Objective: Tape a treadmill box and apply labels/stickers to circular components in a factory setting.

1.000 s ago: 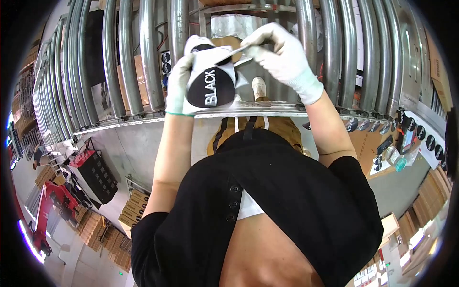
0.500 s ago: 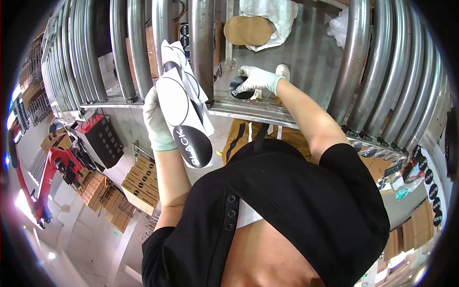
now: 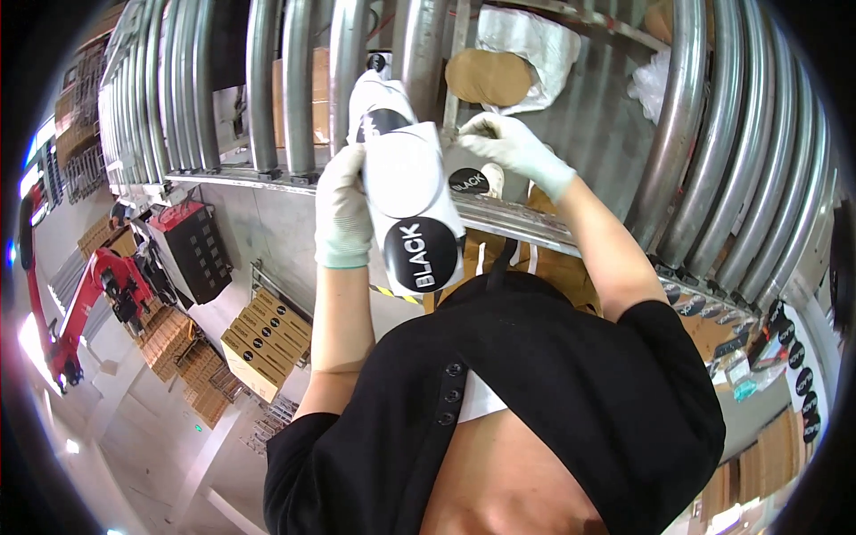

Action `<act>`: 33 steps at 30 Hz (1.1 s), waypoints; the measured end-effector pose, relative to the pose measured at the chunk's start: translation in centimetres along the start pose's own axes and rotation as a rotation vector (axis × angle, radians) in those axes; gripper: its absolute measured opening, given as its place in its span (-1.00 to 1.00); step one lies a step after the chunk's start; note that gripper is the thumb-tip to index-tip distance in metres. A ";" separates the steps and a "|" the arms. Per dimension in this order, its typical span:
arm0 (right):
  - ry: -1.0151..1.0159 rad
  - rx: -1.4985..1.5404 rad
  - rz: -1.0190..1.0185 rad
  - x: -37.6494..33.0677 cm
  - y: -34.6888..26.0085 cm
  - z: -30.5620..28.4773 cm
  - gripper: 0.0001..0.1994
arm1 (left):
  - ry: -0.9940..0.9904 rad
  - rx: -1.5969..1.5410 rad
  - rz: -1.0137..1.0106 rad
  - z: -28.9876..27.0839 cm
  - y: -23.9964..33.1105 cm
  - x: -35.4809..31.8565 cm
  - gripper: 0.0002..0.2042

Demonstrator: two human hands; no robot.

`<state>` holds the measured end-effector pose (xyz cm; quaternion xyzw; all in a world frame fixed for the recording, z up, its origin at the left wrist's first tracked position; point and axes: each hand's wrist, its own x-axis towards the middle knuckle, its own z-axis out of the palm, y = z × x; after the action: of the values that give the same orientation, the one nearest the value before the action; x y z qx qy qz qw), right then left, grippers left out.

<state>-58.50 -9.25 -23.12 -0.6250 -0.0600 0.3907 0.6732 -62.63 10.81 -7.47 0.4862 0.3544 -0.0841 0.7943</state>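
Note:
My left hand (image 3: 342,209), in a white knit glove with a green cuff, grips a folded strip of white backing paper (image 3: 407,174) by its left edge. A round black label (image 3: 421,254) with white lettering is at the strip's near end, and a bare circle outline shows above it. My right hand (image 3: 508,147), gloved alike, is over the gap in the rollers with fingers loosely bent and nothing visible between them. Just below its fingertips is another round black label (image 3: 468,181), apart from the hand; I cannot tell what it rests on.
Steel conveyor rollers (image 3: 308,80) run on both sides of the gap, with a metal rail (image 3: 517,218) along its near side. Round brown cardboard discs (image 3: 488,77) lie on a white sack (image 3: 526,45) beyond. At left are stacked cartons (image 3: 267,343) and a red robot arm (image 3: 85,299).
My right hand has let go of the round black label and drawn slightly up and right. My left hand has turned the strip so its face shows more squarely.

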 end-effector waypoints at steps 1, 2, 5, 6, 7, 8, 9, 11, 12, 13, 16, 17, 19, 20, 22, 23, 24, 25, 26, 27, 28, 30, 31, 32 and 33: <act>-0.050 0.350 0.054 -1.7 -3.2 0.5 -0.72 | 0.004 0.110 0.078 -0.9 -0.3 0.3 -0.78; -0.058 0.469 -0.012 -3.1 -5.2 0.9 -0.71 | -0.008 0.129 0.103 0.1 -0.3 -0.1 -0.81; 0.037 0.589 -0.153 -5.9 -10.0 2.6 -0.67 | -0.039 0.190 0.150 0.4 -0.8 -0.1 -0.89; 0.064 0.512 -0.180 -6.7 -11.1 3.0 -0.70 | -0.046 0.208 0.167 0.8 -0.9 -0.3 -0.90; 0.103 0.299 -0.231 -7.2 -11.2 3.1 -0.77 | -0.051 0.226 0.184 1.4 -1.0 -0.6 -0.90; 0.143 0.288 -0.222 -7.5 -11.5 3.1 -0.80 | -0.066 0.194 0.132 1.9 -0.8 -0.9 -0.88; 0.186 0.279 -0.209 -8.0 -11.7 3.2 -0.84 | -0.085 0.189 0.140 2.5 -0.6 -1.5 -0.88; 0.262 0.386 -0.300 -8.3 -11.8 2.5 -0.85 | -0.135 0.152 0.059 3.6 -0.1 -2.5 -0.83; 0.313 0.367 -0.276 -8.5 -12.4 2.0 -0.86 | -0.168 0.120 0.028 4.2 0.1 -3.0 -0.76; 0.310 0.402 -0.278 -8.6 -12.6 1.4 -0.86 | -0.221 0.068 -0.014 3.8 -0.3 -3.0 -0.72; 0.352 0.347 -0.248 -9.2 -13.2 0.2 -0.85 | -0.313 0.217 0.044 3.6 -1.0 -4.6 -0.70; 0.364 0.306 -0.241 -9.4 -13.4 0.0 -0.85 | -0.363 0.195 -0.033 3.5 -1.1 -4.9 -0.71; 0.376 0.260 -0.235 -9.9 -13.7 -0.2 -0.85 | -0.368 0.173 -0.042 3.8 -1.5 -5.4 -0.74; 0.381 0.265 -0.243 -10.1 -13.7 -0.3 -0.85 | -0.371 0.169 -0.039 3.9 -1.5 -5.5 -0.74; 0.381 0.270 -0.249 -10.4 -13.6 -0.4 -0.84 | -0.370 0.150 -0.080 3.9 -1.5 -5.4 -0.78; 0.382 0.252 -0.274 -10.5 -13.5 -0.5 -0.84 | -0.369 0.147 -0.079 3.9 -1.6 -5.5 -0.78; 0.384 0.234 -0.300 -10.6 -13.3 -0.6 -0.83 | -0.373 0.112 -0.067 4.0 -1.9 -5.5 -0.80; 0.383 0.232 -0.301 -10.7 -13.1 -0.8 -0.83 | -0.376 0.077 -0.055 3.9 -2.2 -5.4 -0.81; 0.370 0.208 -0.295 -10.7 -12.9 -1.1 -0.83 | -0.410 0.092 -0.055 3.2 -2.7 -4.8 -0.82; 0.359 0.187 -0.287 -10.7 -12.8 -1.1 -0.83 | -0.408 0.091 -0.057 3.4 -2.8 -4.9 -0.82; 0.357 0.188 -0.284 -10.8 -12.8 -1.1 -0.83 | -0.422 0.067 -0.094 3.6 -2.8 -5.1 -0.82; 0.629 -0.244 -0.370 -10.9 -13.0 -0.6 -0.76 | -0.420 0.062 -0.093 4.5 -2.8 -5.6 -0.81; 0.624 -0.242 -0.370 -11.4 -13.2 -0.4 -0.76 | -0.415 0.062 -0.092 4.6 -3.0 -5.6 -0.81; 0.656 -0.559 -0.507 -12.1 -13.6 -0.2 -0.68 | -0.374 0.028 -0.105 4.7 -3.3 -5.6 -0.80; 0.684 -0.878 -0.641 -12.8 -13.7 0.0 -0.60 | -0.339 -0.001 -0.119 5.0 -3.3 -5.4 -0.80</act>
<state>-61.10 -15.76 -5.71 -0.8827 -0.1801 -0.1125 0.4193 -65.84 3.81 -4.96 0.4428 0.2433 -0.2115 0.8367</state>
